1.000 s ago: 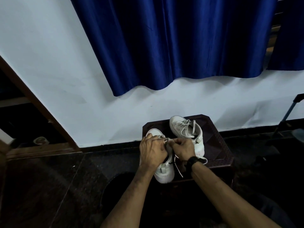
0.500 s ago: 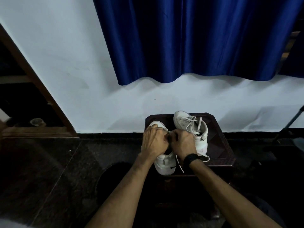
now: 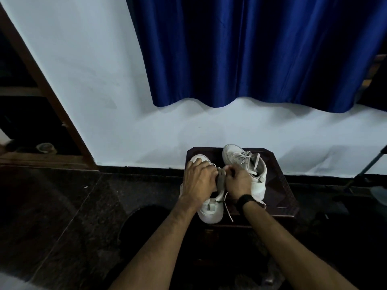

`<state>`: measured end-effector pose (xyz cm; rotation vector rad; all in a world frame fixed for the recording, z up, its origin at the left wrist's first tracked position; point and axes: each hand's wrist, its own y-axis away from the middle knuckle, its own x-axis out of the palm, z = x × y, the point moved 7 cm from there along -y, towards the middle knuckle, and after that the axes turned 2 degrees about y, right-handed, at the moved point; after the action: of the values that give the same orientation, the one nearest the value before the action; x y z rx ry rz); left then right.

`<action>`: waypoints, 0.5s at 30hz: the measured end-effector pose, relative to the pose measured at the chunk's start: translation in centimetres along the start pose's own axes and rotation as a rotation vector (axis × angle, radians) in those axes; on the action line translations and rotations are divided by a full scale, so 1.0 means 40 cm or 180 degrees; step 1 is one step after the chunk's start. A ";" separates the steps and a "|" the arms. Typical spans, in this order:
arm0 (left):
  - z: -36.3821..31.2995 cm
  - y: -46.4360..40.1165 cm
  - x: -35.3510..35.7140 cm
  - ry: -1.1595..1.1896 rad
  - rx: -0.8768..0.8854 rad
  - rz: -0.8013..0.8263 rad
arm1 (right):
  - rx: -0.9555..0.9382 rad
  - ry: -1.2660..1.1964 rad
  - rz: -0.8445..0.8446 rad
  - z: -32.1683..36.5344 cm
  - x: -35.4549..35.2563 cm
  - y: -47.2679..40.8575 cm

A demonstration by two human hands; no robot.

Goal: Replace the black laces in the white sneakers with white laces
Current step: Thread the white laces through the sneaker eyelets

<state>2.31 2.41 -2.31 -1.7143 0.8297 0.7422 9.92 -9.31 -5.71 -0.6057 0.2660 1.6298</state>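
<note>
near sneaker [image 3: 209,212] directly under our hands, toe-to-heel axis running away from us | left hand [image 3: 199,181] gripping its upper, right hand [image 3: 237,181] pinching white lace [image 3: 228,212] | both equally near

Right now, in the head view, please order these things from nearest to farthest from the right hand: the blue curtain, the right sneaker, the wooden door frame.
1. right sneaker, just beside the right hand
2. blue curtain, above
3. wooden door frame, far left
</note>
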 end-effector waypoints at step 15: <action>0.022 0.015 -0.016 -0.0186 -0.0420 -0.0345 | -0.1230 0.2593 0.1240 0.123 -0.280 -0.041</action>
<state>1.38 3.23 -2.35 -1.8305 0.6546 0.7837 10.88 -16.06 4.56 -1.5912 0.7031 1.7404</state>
